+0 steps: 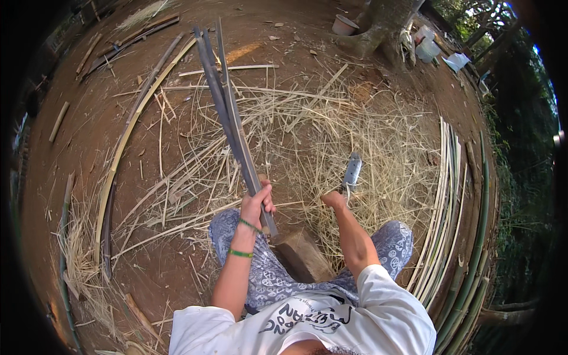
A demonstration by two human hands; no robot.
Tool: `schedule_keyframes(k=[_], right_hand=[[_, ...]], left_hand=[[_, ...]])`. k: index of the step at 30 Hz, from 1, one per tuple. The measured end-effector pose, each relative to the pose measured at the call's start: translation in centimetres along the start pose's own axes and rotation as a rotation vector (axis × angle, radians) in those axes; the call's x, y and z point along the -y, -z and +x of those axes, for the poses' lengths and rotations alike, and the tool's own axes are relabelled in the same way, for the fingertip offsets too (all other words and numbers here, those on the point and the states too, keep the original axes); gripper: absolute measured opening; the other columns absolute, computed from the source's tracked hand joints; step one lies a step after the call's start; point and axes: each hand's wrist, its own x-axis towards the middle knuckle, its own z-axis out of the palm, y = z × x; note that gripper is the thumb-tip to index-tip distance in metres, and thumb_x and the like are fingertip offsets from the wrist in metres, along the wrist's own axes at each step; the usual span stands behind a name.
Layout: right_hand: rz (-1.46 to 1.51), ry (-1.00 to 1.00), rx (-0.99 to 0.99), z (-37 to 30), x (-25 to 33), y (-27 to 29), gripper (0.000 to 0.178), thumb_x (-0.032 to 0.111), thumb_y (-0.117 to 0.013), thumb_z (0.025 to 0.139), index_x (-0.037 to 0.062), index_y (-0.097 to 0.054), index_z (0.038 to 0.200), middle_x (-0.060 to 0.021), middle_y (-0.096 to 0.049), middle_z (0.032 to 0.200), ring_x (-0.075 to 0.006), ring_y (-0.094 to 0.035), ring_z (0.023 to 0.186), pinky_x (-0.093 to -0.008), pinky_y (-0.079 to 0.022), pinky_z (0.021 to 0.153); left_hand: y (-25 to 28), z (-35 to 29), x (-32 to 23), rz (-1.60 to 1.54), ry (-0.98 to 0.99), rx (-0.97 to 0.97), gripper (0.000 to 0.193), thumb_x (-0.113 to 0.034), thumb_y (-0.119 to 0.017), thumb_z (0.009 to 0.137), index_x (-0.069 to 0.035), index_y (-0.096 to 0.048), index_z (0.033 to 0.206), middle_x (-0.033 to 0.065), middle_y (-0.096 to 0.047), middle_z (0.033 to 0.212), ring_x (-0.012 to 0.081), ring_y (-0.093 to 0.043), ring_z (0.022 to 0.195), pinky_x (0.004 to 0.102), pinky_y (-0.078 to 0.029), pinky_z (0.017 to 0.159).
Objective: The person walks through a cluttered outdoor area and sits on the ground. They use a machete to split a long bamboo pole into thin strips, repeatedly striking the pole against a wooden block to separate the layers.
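Observation:
My left hand (pixel 257 207) is wrapped round the lower end of several long, dark split bamboo pieces (pixel 232 118). They slant up and away from me, spreading apart at the far end. Close to my left knee, their near end hangs beside a squared wooden block (pixel 303 254) between my legs. My right hand (pixel 335 200) is closed on the grip of a broad-bladed knife (pixel 352 171), whose grey blade has a row of dark holes and points away from me. The fingers hide most of its handle. Blade and bamboo are apart.
Pale bamboo shavings (pixel 378 136) litter the brown dirt ahead. Long split strips (pixel 441 207) lie at the right, beside green bamboo poles (pixel 476 254). A curved bamboo length (pixel 121 145) lies at the left. A tree trunk (pixel 387 26) and a bucket (pixel 344 25) stand at the back.

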Motion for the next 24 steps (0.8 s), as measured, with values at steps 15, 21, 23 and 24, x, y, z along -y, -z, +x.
schedule_keyframes(k=[15, 21, 23, 24], right_hand=[[-0.799, 0.511, 0.227, -0.1, 14.9, 5.3, 0.038, 0.031, -0.061, 0.085, 0.0071, -0.071, 0.112, -0.0098, -0.068, 0.119, -0.0304, -0.069, 0.100, -0.0447, -0.057, 0.077], [-0.631, 0.791, -0.253, 3.6, 20.5, 6.7, 0.027, 0.023, -0.062, 0.083, 0.0063, -0.073, 0.101, -0.0165, -0.070, 0.105, -0.0290, -0.068, 0.100, -0.0411, -0.056, 0.078], [-0.488, 0.881, -0.336, 6.7, 22.2, 6.3, 0.026, 0.020, -0.061, 0.083, 0.0060, -0.072, 0.102, -0.0184, -0.068, 0.108, -0.0292, -0.067, 0.103, -0.0401, -0.056, 0.080], [-0.507, 0.885, -0.337, 7.6, 23.1, 6.1, 0.027, 0.020, -0.061, 0.083, 0.0060, -0.071, 0.104, -0.0178, -0.065, 0.114, -0.0294, -0.064, 0.108, -0.0397, -0.055, 0.083]], left_hand=[[3.7, 8.9, 4.8, -0.136, 0.201, -0.217, 0.018, -0.022, -0.063, 0.096, -0.010, -0.050, 0.099, -0.0050, -0.046, 0.060, 0.0081, -0.046, 0.049, 0.0287, -0.046, 0.050], [3.6, 3.4, 2.8, -0.214, 0.252, -0.245, 0.016, -0.020, -0.063, 0.095, -0.011, -0.050, 0.093, -0.0038, -0.046, 0.064, 0.0075, -0.045, 0.050, 0.0277, -0.044, 0.050], [3.2, 1.7, 3.2, -0.151, 0.243, -0.301, 0.017, -0.021, -0.063, 0.095, -0.011, -0.050, 0.094, -0.0041, -0.045, 0.064, 0.0076, -0.044, 0.051, 0.0281, -0.043, 0.050], [2.8, 0.7, 3.4, -0.135, 0.229, -0.305, 0.017, -0.021, -0.063, 0.095, -0.011, -0.050, 0.096, -0.0040, -0.045, 0.064, 0.0078, -0.044, 0.051, 0.0283, -0.043, 0.050]])
